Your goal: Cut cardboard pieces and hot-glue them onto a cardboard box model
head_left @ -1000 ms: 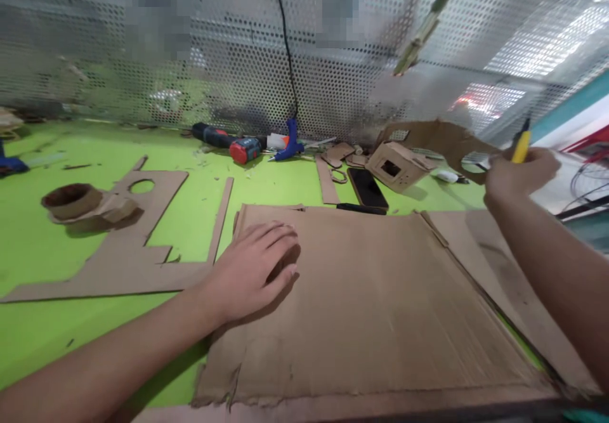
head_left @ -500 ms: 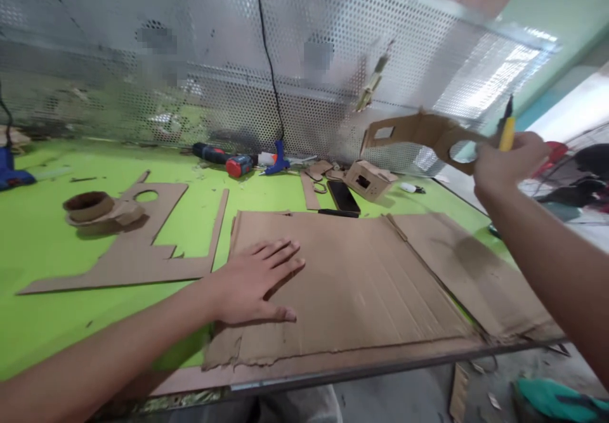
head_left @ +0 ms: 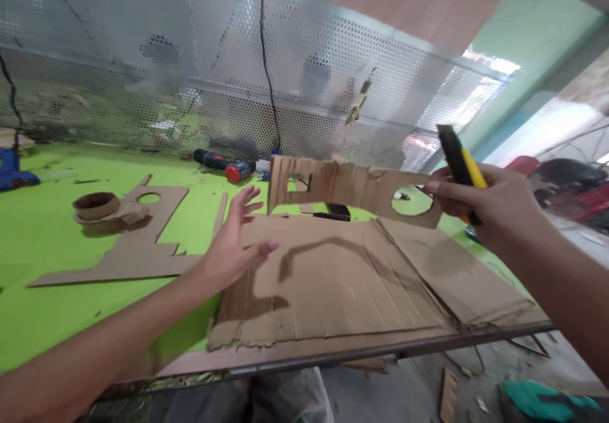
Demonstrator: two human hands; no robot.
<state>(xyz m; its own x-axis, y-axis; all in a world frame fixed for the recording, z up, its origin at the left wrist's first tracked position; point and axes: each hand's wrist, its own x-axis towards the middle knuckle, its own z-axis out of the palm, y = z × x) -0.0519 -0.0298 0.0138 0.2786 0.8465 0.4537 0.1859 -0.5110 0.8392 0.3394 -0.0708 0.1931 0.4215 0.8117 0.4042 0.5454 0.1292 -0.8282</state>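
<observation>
My right hand grips one end of a bent cardboard strip together with a yellow and black cutter knife. The strip has a round hole near that hand and a rectangular cutout toward its far left end. It hangs above a large flat cardboard sheet, which bears its shadow. My left hand is raised over the sheet's left side, its fingers apart and holding nothing, just left of the strip's free end.
A cut cardboard piece and a cardboard ring part lie at left. Farther back are a drill and a phone. Another cardboard sheet is at right. Perforated metal mesh stands behind the table.
My left hand has lifted off the large sheet. My right hand has brought the strip and knife left and lower, over the sheet. The view has shifted slightly.
</observation>
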